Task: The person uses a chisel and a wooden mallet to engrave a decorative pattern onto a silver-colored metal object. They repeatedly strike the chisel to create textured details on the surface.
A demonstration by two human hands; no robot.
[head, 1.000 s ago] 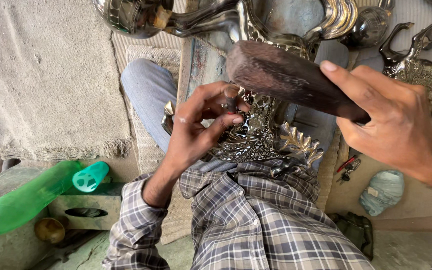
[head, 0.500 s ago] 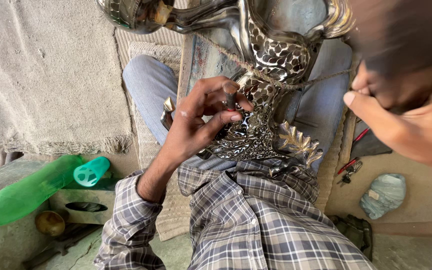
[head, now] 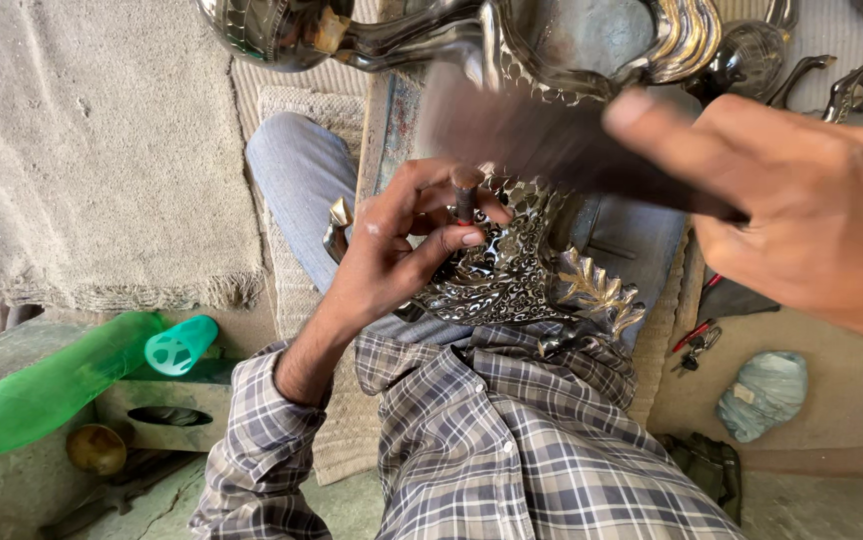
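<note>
My left hand [head: 402, 235] pinches a small dark metal punch [head: 464, 192] upright against an ornate silvery metal piece [head: 512, 270] resting on my lap. The piece has an engraved scale pattern and a brass-coloured leaf edge [head: 597, 295]. My right hand [head: 802, 200] grips a dark wooden mallet [head: 542, 140], blurred with motion just above the punch's head. My legs are in blue jeans [head: 292, 180] and my sleeves are plaid.
Large polished metal figures [head: 472, 35] stand ahead of my knees. A green plastic bottle [head: 42, 390] and a teal cap [head: 182, 345] lie at the left by a small box. A grey mat [head: 92, 150] covers the floor. A bluish wrapped bundle [head: 764, 392] and small red-handled tools [head: 694, 340] lie at the right.
The mallet swung up out of view half a second ago and has come back down toward the punch. My left hand has kept the punch in place on the metal piece.
</note>
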